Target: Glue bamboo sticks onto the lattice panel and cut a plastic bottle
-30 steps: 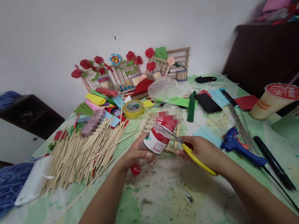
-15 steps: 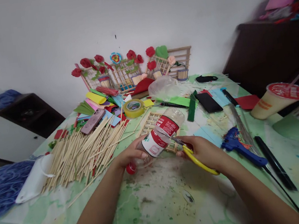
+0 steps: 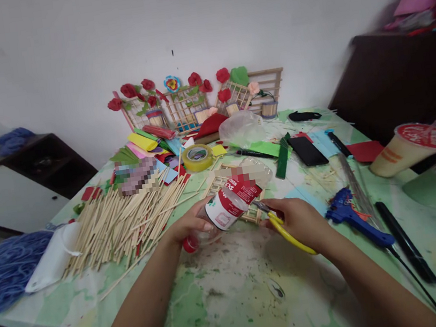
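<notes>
My left hand is closed around the neck end of a clear plastic bottle with a red and white label. The bottle lies tilted in the air, its red cap towards me on the left and its base pointing up and right. In my right hand is a pair of yellow-handled scissors, with fingers wrapped round the handles. The metal blades meet the bottle's side at the label, where a slit shows. How far the blades reach inside is unclear. Below the bottle lies a small stick lattice.
Many thin wooden sticks lie to the left, near blue yarn. Yellowish tape sits behind. A blue glue gun, a black phone and a drink cup are on the right. Paper flowers stand along the wall.
The scissor blades show less across the label than before, and the slit there looks wider. Both hands keep their grip; the whole view has shifted slightly.
</notes>
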`<state>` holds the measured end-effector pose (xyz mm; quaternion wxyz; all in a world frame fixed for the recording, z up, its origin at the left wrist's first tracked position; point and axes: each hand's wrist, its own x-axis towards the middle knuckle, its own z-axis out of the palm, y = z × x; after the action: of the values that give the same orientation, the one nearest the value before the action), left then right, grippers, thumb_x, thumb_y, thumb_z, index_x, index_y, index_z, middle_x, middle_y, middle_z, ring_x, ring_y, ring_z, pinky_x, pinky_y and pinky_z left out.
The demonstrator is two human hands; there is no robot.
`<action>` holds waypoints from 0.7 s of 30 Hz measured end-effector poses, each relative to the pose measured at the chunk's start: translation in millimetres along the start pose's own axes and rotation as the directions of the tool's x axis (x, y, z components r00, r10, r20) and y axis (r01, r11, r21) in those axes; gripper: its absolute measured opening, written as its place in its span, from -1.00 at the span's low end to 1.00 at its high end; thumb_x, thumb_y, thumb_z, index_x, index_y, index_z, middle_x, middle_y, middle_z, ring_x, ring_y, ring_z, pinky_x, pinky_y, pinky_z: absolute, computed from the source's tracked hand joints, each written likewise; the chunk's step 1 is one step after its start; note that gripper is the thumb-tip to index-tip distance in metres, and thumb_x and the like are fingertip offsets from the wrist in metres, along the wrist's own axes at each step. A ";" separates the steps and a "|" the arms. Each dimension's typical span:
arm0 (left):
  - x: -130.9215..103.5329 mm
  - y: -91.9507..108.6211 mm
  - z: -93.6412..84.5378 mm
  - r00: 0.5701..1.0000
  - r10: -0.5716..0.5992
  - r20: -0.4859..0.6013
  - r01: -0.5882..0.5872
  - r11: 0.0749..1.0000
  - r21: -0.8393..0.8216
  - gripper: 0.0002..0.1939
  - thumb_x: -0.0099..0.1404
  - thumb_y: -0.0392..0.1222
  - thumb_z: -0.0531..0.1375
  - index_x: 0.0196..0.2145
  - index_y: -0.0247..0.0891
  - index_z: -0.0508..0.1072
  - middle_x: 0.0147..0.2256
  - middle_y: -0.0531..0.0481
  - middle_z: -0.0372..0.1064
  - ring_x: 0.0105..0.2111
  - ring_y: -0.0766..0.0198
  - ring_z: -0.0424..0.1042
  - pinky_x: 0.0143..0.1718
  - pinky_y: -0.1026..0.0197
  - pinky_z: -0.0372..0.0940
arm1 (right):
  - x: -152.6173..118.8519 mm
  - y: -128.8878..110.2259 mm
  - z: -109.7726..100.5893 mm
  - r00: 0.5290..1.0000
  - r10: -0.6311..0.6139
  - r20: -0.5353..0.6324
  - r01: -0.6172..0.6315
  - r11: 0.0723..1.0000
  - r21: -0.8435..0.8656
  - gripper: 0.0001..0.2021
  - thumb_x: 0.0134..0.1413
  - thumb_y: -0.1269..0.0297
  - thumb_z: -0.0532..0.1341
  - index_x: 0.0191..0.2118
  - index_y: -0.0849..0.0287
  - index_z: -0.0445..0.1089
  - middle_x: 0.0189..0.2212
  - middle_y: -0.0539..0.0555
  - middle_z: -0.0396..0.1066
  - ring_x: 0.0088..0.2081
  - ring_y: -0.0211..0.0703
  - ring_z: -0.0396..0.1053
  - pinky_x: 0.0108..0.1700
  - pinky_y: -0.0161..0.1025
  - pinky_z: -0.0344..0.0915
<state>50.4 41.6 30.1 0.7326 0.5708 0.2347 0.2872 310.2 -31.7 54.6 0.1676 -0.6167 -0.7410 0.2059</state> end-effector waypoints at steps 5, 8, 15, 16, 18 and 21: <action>1.1 -1.9 -2.4 0.992 -0.085 0.092 0.099 0.981 -0.164 -0.25 -0.19 -0.24 0.29 0.04 -0.35 0.29 -0.38 -0.12 0.44 -0.63 0.31 0.33 -0.62 0.30 0.20 | 0.2 3.4 2.7 1.000 -0.007 -0.013 0.006 0.999 -0.042 -0.68 0.05 0.07 0.16 -0.08 0.01 0.44 -0.46 0.03 0.46 -0.49 -0.19 0.30 -0.47 -0.32 -0.01; 1.9 -1.1 1.3 0.987 -0.119 0.107 0.137 0.974 -0.182 -0.30 -0.19 -0.26 0.28 0.00 -0.34 0.32 -0.42 -0.10 0.44 -0.64 0.30 0.33 -0.64 0.31 0.19 | 0.9 4.8 5.2 0.999 -0.030 -0.021 0.028 0.998 -0.054 -0.65 0.05 0.03 0.16 -0.07 0.03 0.43 -0.42 0.05 0.47 -0.46 -0.16 0.32 -0.46 -0.31 0.01; 3.0 -8.0 3.8 0.969 -0.153 0.196 0.199 0.949 -0.243 -0.39 -0.18 -0.25 0.27 -0.08 -0.36 0.37 -0.42 -0.13 0.47 -0.62 0.26 0.38 -0.65 0.33 0.18 | 0.8 4.1 7.2 0.997 -0.062 -0.035 0.060 0.997 -0.047 -0.57 0.06 0.02 0.16 0.02 0.09 0.39 -0.35 0.10 0.48 -0.44 -0.15 0.35 -0.44 -0.31 0.04; 3.8 -10.6 1.5 0.966 -0.142 0.217 0.197 0.946 -0.259 -0.39 -0.17 -0.24 0.27 -0.08 -0.37 0.37 -0.42 -0.13 0.47 -0.61 0.25 0.39 -0.64 0.33 0.18 | 0.5 3.8 6.8 0.997 -0.062 -0.038 0.060 0.997 -0.057 -0.56 0.06 0.01 0.15 0.02 0.09 0.39 -0.36 0.10 0.49 -0.45 -0.15 0.35 -0.44 -0.31 0.04; 5.8 -15.8 -3.2 0.960 -0.127 0.251 0.199 0.938 -0.284 -0.39 -0.18 -0.21 0.26 -0.09 -0.40 0.36 -0.42 -0.15 0.48 -0.61 0.23 0.41 -0.66 0.33 0.17 | 0.4 3.3 6.4 0.997 -0.069 -0.046 0.065 0.995 -0.081 -0.56 0.08 0.00 0.14 0.02 0.10 0.39 -0.38 0.10 0.50 -0.46 -0.16 0.35 -0.44 -0.32 0.05; 8.9 -20.9 -6.2 0.956 -0.124 0.265 0.204 0.932 -0.299 -0.35 -0.18 -0.19 0.26 -0.06 -0.44 0.34 -0.42 -0.21 0.48 -0.61 0.19 0.42 -0.69 0.35 0.15 | 1.4 4.1 7.4 0.993 -0.087 -0.077 0.076 0.988 -0.136 -0.59 0.10 -0.01 0.12 -0.01 0.07 0.41 -0.40 0.08 0.51 -0.46 -0.15 0.37 -0.46 -0.32 0.04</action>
<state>55.8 48.3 8.2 0.8607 0.4521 0.1404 0.1875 309.7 -30.5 46.1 0.1648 -0.6036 -0.7703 0.1234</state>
